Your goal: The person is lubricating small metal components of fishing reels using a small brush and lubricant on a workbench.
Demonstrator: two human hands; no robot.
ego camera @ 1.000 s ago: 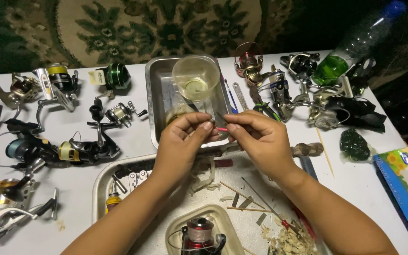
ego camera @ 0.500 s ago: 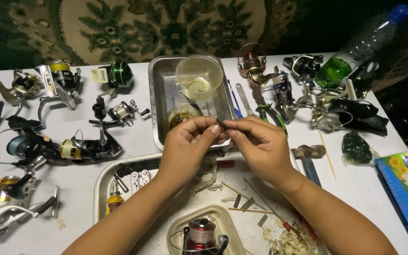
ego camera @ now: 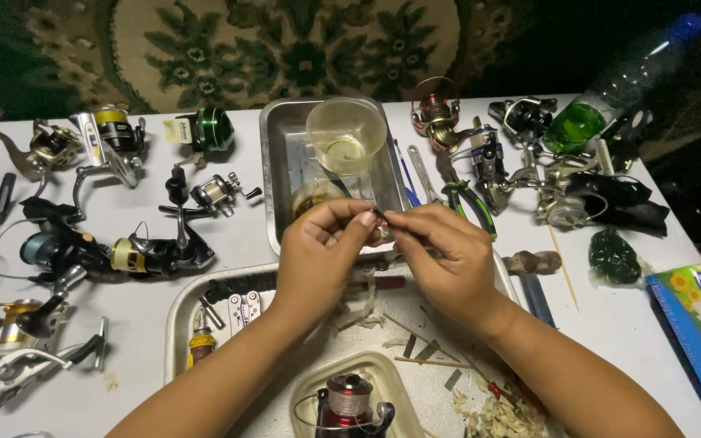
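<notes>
1. Looking down from the head camera, the left hand [ego camera: 322, 251] and the right hand [ego camera: 446, 255] meet above the white table [ego camera: 245, 235], fingertips almost touching.
2. Both hands pinch one small dark part [ego camera: 380, 216] between thumb and forefinger; the part is too small to tell what it is. The other fingers are curled in.
3. Just behind the pinch stands a clear plastic cup [ego camera: 346, 134] with a little yellowish liquid, inside a metal tray [ego camera: 279, 162].
4. Under the hands lies a second, bigger metal tray [ego camera: 180, 312] with small tools, thin sticks and pale shavings [ego camera: 496, 414].
5. Close to the wrists, near the bottom edge, a red fishing reel [ego camera: 349, 403] sits in a white plastic dish [ego camera: 306, 389].
6. Left of the pinch, many fishing reels [ego camera: 123, 251] lie on the table, well apart from the hands.
7. Right of the pinch are green-handled pliers [ego camera: 468, 203], more reels, and farther away a plastic bottle [ego camera: 610, 89] with green liquid.
</notes>
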